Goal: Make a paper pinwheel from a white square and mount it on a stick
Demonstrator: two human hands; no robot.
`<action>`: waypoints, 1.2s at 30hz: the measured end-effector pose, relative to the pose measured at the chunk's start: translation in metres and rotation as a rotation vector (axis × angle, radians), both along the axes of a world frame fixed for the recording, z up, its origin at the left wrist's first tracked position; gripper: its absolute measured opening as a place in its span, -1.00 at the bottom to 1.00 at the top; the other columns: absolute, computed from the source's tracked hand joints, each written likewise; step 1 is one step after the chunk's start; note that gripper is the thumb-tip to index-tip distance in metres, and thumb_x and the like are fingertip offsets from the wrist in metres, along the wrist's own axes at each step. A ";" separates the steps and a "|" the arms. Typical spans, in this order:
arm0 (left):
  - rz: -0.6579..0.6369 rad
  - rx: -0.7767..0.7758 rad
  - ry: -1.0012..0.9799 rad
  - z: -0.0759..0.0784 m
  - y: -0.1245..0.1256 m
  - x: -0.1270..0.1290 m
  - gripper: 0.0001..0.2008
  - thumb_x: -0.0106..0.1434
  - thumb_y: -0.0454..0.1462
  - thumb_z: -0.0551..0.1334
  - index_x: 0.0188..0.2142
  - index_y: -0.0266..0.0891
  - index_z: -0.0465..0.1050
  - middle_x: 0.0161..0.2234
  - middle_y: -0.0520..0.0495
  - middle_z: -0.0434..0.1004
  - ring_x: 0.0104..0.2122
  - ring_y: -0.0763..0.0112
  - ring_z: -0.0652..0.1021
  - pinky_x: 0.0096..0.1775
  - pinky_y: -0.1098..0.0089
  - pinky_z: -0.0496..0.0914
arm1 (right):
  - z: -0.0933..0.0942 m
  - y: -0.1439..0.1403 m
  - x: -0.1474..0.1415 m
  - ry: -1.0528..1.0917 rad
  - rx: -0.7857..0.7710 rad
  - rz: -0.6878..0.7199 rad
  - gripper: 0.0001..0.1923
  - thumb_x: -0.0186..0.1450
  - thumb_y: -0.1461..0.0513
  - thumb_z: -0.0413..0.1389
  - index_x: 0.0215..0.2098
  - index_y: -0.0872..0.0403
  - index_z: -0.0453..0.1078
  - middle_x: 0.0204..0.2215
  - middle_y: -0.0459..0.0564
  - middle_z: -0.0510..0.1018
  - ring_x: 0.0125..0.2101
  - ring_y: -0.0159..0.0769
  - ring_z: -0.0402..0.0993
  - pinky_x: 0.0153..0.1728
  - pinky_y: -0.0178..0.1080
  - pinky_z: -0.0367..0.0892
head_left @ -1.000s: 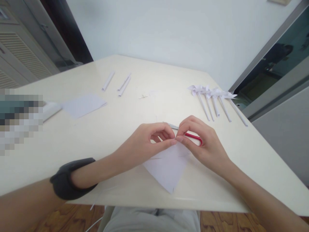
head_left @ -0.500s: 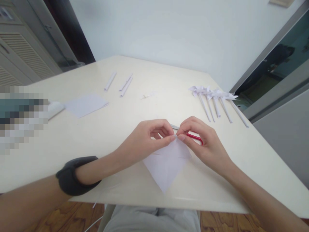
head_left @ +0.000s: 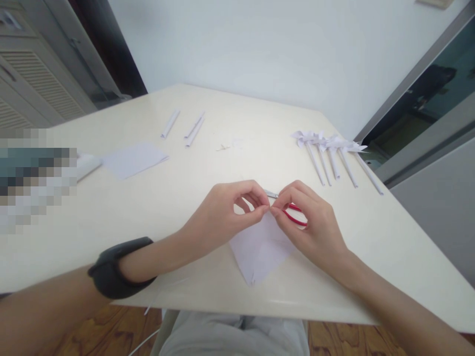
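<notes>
A: Paper (head_left: 260, 249), a white sheet with pointed corners, lies on the worktop (head_left: 148, 207) just beneath both hands, its top corner pinched between them.

B: Left hand (head_left: 222, 217) and right hand (head_left: 311, 222) are both closed, fingertips meeting. Best to keep that pinch small and even so the crease runs true. Red scissors (head_left: 295, 215) lie under the right hand.

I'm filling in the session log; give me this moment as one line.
left hand: pinching paper sheet top corner | right hand: pinching same corner | red scissors: on table behind right hand
</notes>
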State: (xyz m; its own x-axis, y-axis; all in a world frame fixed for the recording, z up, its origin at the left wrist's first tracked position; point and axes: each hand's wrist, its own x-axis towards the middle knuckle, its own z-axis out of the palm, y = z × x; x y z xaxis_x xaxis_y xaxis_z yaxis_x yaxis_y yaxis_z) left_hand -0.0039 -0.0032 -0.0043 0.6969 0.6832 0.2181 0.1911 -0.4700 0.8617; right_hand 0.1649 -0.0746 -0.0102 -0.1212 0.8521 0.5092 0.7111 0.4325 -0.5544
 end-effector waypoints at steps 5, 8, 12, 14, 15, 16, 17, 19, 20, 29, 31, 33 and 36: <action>0.048 0.015 -0.021 0.000 -0.002 0.002 -0.92 0.25 -0.29 0.17 -0.34 -0.24 0.42 -0.36 0.09 0.51 -0.34 0.55 0.50 -0.25 0.53 0.41 | 0.001 -0.003 0.000 -0.025 0.031 -0.024 -0.92 0.23 0.40 0.07 -0.37 0.12 0.33 -0.35 -0.04 0.37 -0.31 -0.36 0.33 -0.31 -0.27 0.25; 0.048 0.037 -0.020 0.000 -0.004 0.003 -0.94 0.23 -0.31 0.18 -0.34 -0.23 0.43 -0.36 0.10 0.51 -0.35 0.56 0.50 -0.26 0.53 0.40 | 0.002 -0.004 -0.003 -0.038 0.060 -0.048 -0.89 0.20 0.42 0.07 -0.40 0.11 0.31 -0.35 -0.05 0.35 -0.31 -0.34 0.31 -0.32 -0.26 0.24; 0.022 0.024 -0.012 -0.001 -0.006 0.003 -0.94 0.23 -0.33 0.17 -0.35 -0.23 0.43 -0.37 0.09 0.53 -0.35 0.54 0.50 -0.25 0.52 0.38 | -0.001 -0.004 -0.006 -0.029 0.065 -0.076 -0.83 0.15 0.44 0.06 -0.46 0.07 0.21 -0.34 -0.05 0.33 -0.29 -0.31 0.30 -0.32 -0.24 0.24; 0.023 0.053 0.004 -0.002 -0.007 0.002 -0.93 0.23 -0.33 0.16 -0.35 -0.22 0.43 -0.37 0.08 0.53 -0.34 0.51 0.50 -0.24 0.49 0.37 | -0.002 -0.005 -0.008 -0.025 0.054 -0.095 -0.80 0.13 0.45 0.05 -0.47 0.06 0.16 -0.34 -0.05 0.32 -0.29 -0.29 0.30 -0.31 -0.23 0.23; 0.033 0.086 0.012 -0.002 -0.008 0.002 -0.93 0.22 -0.34 0.16 -0.35 -0.21 0.43 -0.37 0.08 0.53 -0.35 0.49 0.50 -0.25 0.47 0.37 | -0.003 -0.005 -0.009 -0.024 0.049 -0.104 -0.79 0.12 0.45 0.05 -0.47 0.05 0.14 -0.34 -0.05 0.32 -0.29 -0.29 0.30 -0.31 -0.22 0.23; 0.045 0.131 0.019 -0.003 -0.009 0.002 -0.93 0.20 -0.36 0.17 -0.36 -0.21 0.43 -0.38 0.08 0.53 -0.35 0.48 0.50 -0.26 0.46 0.36 | -0.003 -0.005 -0.010 -0.024 0.044 -0.110 -0.78 0.11 0.46 0.05 -0.48 0.05 0.13 -0.34 -0.05 0.33 -0.29 -0.29 0.30 -0.31 -0.23 0.23; 0.057 0.178 0.020 -0.004 -0.010 0.002 -0.92 0.19 -0.37 0.17 -0.37 -0.20 0.43 -0.39 0.08 0.52 -0.35 0.47 0.49 -0.26 0.45 0.35 | -0.004 -0.005 -0.011 -0.021 0.041 -0.115 -0.77 0.10 0.47 0.04 -0.48 0.05 0.12 -0.34 -0.05 0.33 -0.29 -0.29 0.30 -0.32 -0.23 0.23; 0.075 0.250 0.010 -0.006 -0.013 0.003 -0.92 0.17 -0.40 0.18 -0.39 -0.20 0.42 -0.40 0.09 0.51 -0.36 0.48 0.48 -0.26 0.46 0.34 | -0.005 -0.006 -0.013 -0.010 0.033 -0.120 -0.75 0.09 0.48 0.04 -0.49 0.05 0.11 -0.34 -0.05 0.32 -0.29 -0.30 0.29 -0.36 -0.26 0.22; 0.078 0.265 -0.002 -0.007 -0.014 0.003 -0.91 0.16 -0.40 0.18 -0.41 -0.21 0.41 -0.40 0.09 0.50 -0.36 0.49 0.48 -0.26 0.46 0.34 | -0.005 -0.006 -0.014 -0.001 0.031 -0.125 -0.74 0.08 0.49 0.05 -0.49 0.05 0.11 -0.34 -0.05 0.32 -0.29 -0.31 0.29 -0.37 -0.27 0.22; -0.032 -0.184 -0.108 0.002 0.000 0.001 -0.91 0.20 -0.25 0.23 -0.37 -0.24 0.45 -0.37 0.03 0.52 -0.34 0.47 0.51 -0.26 0.47 0.40 | 0.011 0.002 0.007 0.223 -0.141 0.154 -0.90 0.29 0.34 0.06 -0.37 0.06 0.36 -0.27 -0.02 0.37 -0.20 -0.31 0.34 -0.16 -0.22 0.26; -0.082 -0.316 -0.112 0.002 0.003 0.001 -0.91 0.18 -0.24 0.25 -0.38 -0.23 0.45 -0.39 0.02 0.52 -0.35 0.46 0.52 -0.29 0.47 0.41 | 0.013 0.005 0.014 0.300 -0.231 0.231 -0.93 0.30 0.30 0.08 -0.34 0.05 0.40 -0.26 -0.01 0.38 -0.19 -0.29 0.35 -0.14 -0.20 0.28; -0.116 -0.427 -0.109 0.003 0.005 0.001 -0.91 0.16 -0.25 0.26 -0.39 -0.23 0.44 -0.39 0.00 0.52 -0.35 0.44 0.52 -0.31 0.46 0.42 | 0.013 0.006 0.017 0.349 -0.284 0.269 -0.95 0.28 0.27 0.11 -0.34 0.04 0.42 -0.25 -0.01 0.38 -0.19 -0.28 0.36 -0.13 -0.19 0.29; -0.169 -0.544 -0.124 0.004 0.005 0.001 -0.94 0.15 -0.28 0.27 -0.41 -0.22 0.44 -0.43 0.03 0.50 -0.38 0.48 0.50 -0.36 0.50 0.39 | 0.011 0.007 0.019 0.397 -0.321 0.298 -0.95 0.27 0.26 0.13 -0.36 0.03 0.43 -0.24 -0.02 0.37 -0.19 -0.30 0.35 -0.14 -0.20 0.29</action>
State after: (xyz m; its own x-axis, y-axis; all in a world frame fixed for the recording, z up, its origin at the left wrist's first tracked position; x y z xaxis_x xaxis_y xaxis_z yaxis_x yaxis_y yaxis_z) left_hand -0.0032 0.0017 -0.0008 0.7978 0.6012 -0.0459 0.0337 0.0315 0.9989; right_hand 0.1842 -0.0681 0.0012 -0.2318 0.9295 0.2870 0.2964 0.3485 -0.8892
